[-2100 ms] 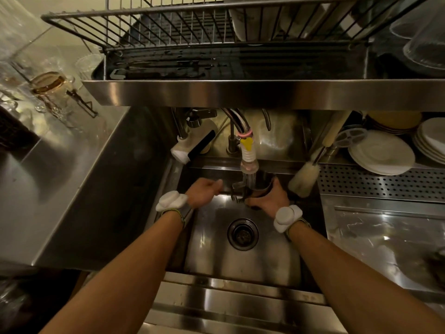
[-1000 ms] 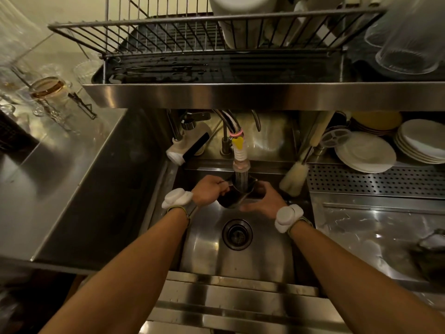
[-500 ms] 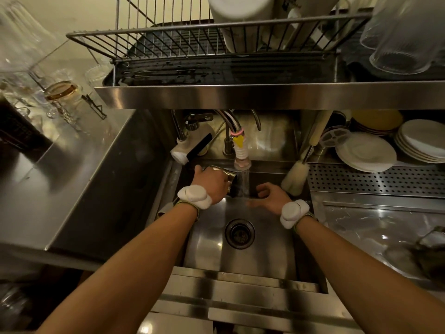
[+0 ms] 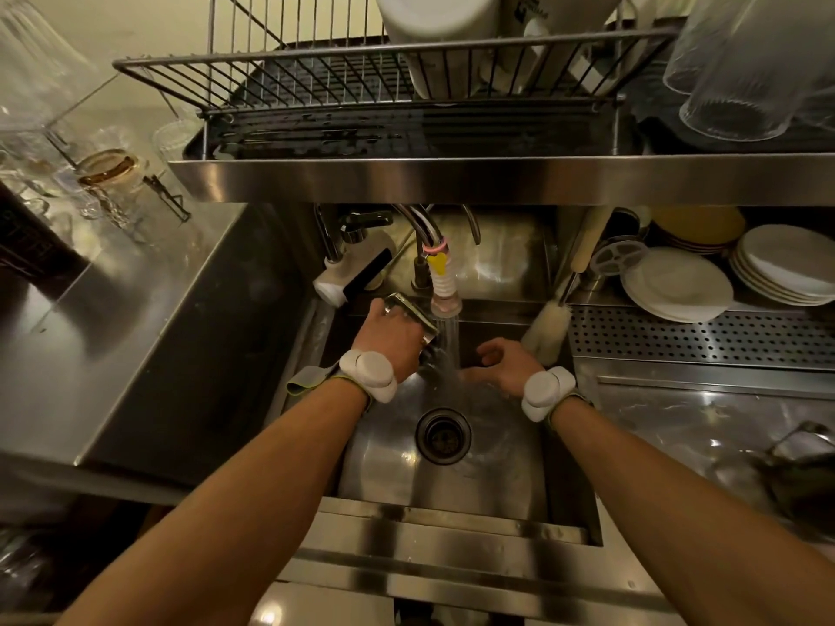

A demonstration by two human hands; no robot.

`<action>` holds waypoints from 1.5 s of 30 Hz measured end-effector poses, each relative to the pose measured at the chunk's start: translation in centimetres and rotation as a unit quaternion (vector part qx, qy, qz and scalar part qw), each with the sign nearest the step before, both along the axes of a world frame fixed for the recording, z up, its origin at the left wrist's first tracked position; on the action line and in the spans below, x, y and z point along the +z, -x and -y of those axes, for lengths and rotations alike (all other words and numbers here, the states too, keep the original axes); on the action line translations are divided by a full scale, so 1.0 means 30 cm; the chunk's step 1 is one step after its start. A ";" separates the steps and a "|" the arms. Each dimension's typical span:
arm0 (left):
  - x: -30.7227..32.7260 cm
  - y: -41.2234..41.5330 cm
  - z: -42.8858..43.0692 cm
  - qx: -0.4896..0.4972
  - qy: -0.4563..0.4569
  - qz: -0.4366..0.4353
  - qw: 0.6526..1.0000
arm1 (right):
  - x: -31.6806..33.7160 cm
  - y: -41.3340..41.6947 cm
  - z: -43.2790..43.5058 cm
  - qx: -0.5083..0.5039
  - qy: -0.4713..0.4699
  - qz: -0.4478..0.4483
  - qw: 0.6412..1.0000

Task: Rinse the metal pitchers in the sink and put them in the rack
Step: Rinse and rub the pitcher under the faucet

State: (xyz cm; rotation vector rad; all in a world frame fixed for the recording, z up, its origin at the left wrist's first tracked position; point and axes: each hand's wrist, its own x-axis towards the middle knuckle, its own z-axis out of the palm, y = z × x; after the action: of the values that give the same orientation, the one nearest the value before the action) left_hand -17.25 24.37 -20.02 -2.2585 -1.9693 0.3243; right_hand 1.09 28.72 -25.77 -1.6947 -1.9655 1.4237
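My left hand [image 4: 388, 336] grips a small metal pitcher [image 4: 412, 312], tilted over the steel sink [image 4: 393, 485] just left of the running water. The stream falls from the tap nozzle [image 4: 445, 293] past the pitcher's edge. My right hand [image 4: 506, 364] hovers to the right of the stream, fingers apart and curled, holding nothing. The wire dish rack [image 4: 316, 79] sits on the shelf above the sink, with white vessels [image 4: 433, 33] standing in its right half and its left half bare.
A bottle brush [image 4: 549, 327] leans at the sink's right rim. Stacked plates [image 4: 677, 284] rest on the perforated drainer to the right. Upturned glasses [image 4: 741, 70] stand at the top right, glassware [image 4: 108, 173] on the left counter. A white tap handle [image 4: 352, 275] projects behind the sink.
The pitcher, held under the tap by both hands, has gone into my left hand alone, tipped and shifted left of the stream. My right hand let go and opened.
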 end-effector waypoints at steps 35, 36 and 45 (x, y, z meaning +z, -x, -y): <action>-0.160 0.135 -0.051 0.318 0.155 0.578 0.735 | -0.088 0.185 0.046 -0.190 0.060 -0.106 0.974; -0.160 0.143 -0.048 0.319 0.156 0.574 0.737 | -0.085 0.182 0.043 -0.214 0.057 -0.114 0.969; -0.156 0.119 -0.047 0.298 0.175 0.586 0.733 | -0.064 0.168 0.063 -0.249 0.074 -0.147 0.954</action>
State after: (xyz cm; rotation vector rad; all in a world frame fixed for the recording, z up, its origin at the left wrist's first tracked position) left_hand -20.83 25.79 -24.70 -2.0658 -3.4716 -1.0929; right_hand -3.95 26.83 -27.68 -1.7462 -1.1917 1.5358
